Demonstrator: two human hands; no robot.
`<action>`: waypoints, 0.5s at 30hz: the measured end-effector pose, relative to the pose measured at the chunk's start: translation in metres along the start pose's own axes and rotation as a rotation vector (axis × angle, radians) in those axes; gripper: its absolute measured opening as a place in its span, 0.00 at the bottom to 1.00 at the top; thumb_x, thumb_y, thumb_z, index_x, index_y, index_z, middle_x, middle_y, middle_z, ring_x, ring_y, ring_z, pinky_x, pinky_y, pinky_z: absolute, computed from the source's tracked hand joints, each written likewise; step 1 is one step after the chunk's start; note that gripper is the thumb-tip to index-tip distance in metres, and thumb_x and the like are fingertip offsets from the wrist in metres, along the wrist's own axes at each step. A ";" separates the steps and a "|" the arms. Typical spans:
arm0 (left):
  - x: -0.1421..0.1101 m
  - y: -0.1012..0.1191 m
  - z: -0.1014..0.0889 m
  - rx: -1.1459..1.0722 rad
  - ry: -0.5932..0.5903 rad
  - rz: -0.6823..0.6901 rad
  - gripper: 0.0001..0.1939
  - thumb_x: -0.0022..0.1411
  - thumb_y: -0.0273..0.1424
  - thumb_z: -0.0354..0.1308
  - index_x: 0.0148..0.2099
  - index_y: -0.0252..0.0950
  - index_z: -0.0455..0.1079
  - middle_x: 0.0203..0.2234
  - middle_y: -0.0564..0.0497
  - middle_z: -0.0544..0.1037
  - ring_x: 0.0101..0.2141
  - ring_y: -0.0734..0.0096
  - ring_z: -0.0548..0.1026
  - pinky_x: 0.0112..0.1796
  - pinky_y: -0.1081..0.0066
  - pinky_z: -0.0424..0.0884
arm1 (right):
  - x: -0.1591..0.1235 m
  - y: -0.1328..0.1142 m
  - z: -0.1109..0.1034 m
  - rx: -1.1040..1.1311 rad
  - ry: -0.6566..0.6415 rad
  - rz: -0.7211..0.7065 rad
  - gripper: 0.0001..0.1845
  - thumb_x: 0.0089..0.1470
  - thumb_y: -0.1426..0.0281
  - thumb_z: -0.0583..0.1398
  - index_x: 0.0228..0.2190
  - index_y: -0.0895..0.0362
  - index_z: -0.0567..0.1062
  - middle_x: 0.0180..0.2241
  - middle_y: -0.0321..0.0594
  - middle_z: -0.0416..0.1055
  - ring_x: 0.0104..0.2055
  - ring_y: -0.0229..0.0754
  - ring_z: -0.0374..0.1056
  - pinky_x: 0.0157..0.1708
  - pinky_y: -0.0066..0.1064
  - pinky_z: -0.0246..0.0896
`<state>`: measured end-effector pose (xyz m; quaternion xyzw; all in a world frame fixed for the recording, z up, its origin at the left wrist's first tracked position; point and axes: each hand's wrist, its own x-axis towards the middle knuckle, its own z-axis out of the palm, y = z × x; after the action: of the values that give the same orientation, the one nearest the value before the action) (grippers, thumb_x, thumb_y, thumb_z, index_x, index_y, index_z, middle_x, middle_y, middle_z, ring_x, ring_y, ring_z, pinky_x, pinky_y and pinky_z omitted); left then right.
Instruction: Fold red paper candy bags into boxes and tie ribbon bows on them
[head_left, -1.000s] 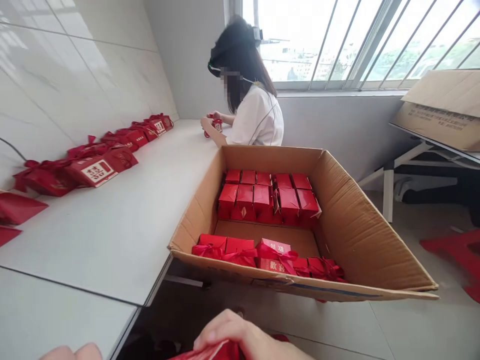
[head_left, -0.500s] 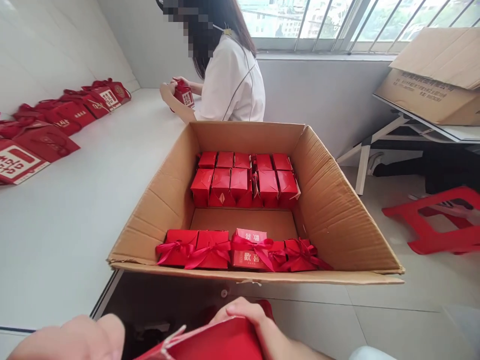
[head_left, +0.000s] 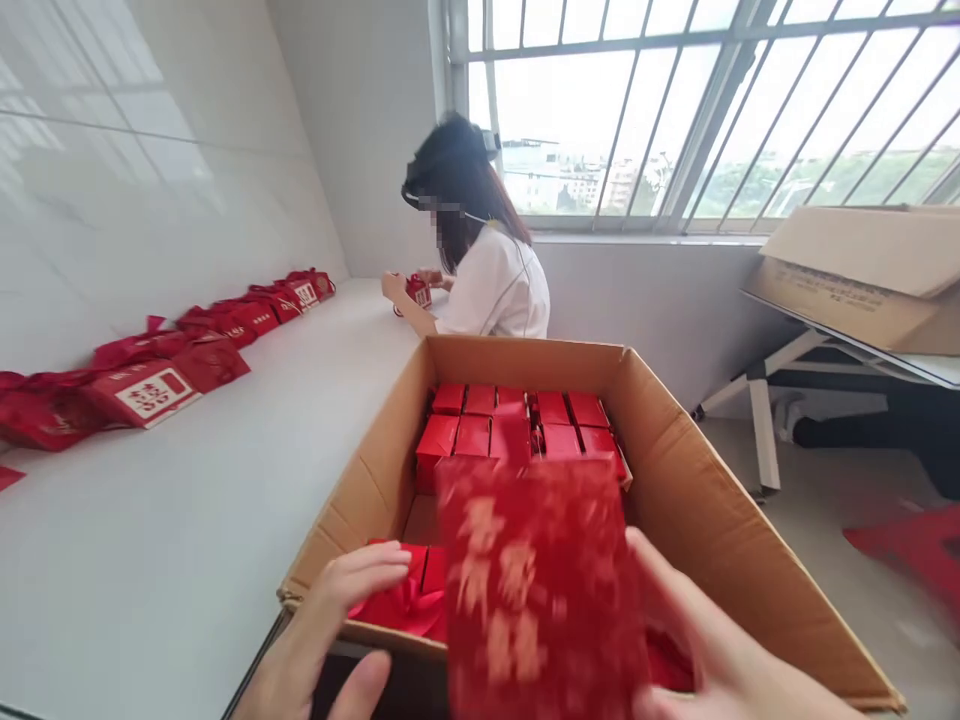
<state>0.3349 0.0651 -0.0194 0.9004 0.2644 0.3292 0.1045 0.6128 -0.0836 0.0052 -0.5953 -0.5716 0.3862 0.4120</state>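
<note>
A red gift box point(head_left: 551, 590) with pale gold lettering, blurred by motion, is raised over the near edge of a cardboard carton point(head_left: 720, 510). My right hand point(head_left: 720, 640) grips its right side, thumb and fingers apart around that edge. To its left, my left hand point(head_left: 322, 625) is open with fingers spread, apart from the box and over the carton's near left rim. Inside the carton, small red boxes point(head_left: 476, 435) stand in two rows at the far end. Along the near wall, more red boxes with pink ribbons point(head_left: 401, 600) are partly hidden behind the held box.
A white table point(head_left: 225, 500) runs along the left, with a row of red gift boxes point(head_left: 154, 390) by the wall. Beyond the carton a co-worker point(head_left: 502, 285) handles a small red box point(head_left: 418, 290). Another carton point(head_left: 847, 290) rests on a table at right; a red stool point(head_left: 915, 560) is below.
The red box has risen from the bottom of the view to over the carton, turned so its lettering shows. Both hands have come up. My view has tilted upward.
</note>
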 end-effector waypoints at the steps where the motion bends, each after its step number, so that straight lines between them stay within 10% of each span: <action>1: 0.005 -0.004 -0.003 0.066 -0.002 0.061 0.16 0.62 0.36 0.48 0.51 0.41 0.63 0.49 0.50 0.71 0.51 0.69 0.68 0.48 0.75 0.68 | 0.015 0.002 -0.009 -0.005 0.073 -0.002 0.34 0.46 0.67 0.60 0.53 0.52 0.55 0.50 0.47 0.66 0.49 0.47 0.67 0.43 0.34 0.68; 7: -0.014 -0.049 0.004 0.348 0.049 0.083 0.18 0.59 0.31 0.52 0.53 0.40 0.63 0.54 0.48 0.67 0.55 0.62 0.63 0.51 0.65 0.66 | 0.172 0.035 -0.032 -0.210 0.437 0.055 0.29 0.43 0.59 0.61 0.44 0.56 0.58 0.45 0.46 0.69 0.46 0.48 0.68 0.45 0.36 0.65; 15: -0.033 -0.073 0.017 0.449 0.005 0.156 0.11 0.57 0.30 0.54 0.44 0.42 0.68 0.50 0.53 0.72 0.53 0.62 0.68 0.49 0.70 0.70 | 0.320 0.065 0.056 -0.463 0.577 0.266 0.29 0.52 0.62 0.56 0.50 0.65 0.55 0.52 0.62 0.60 0.52 0.55 0.63 0.46 0.37 0.61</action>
<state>0.2947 0.1082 -0.0765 0.9181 0.2607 0.2713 -0.1247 0.5998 0.2380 -0.0720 -0.8255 -0.4220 0.1137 0.3571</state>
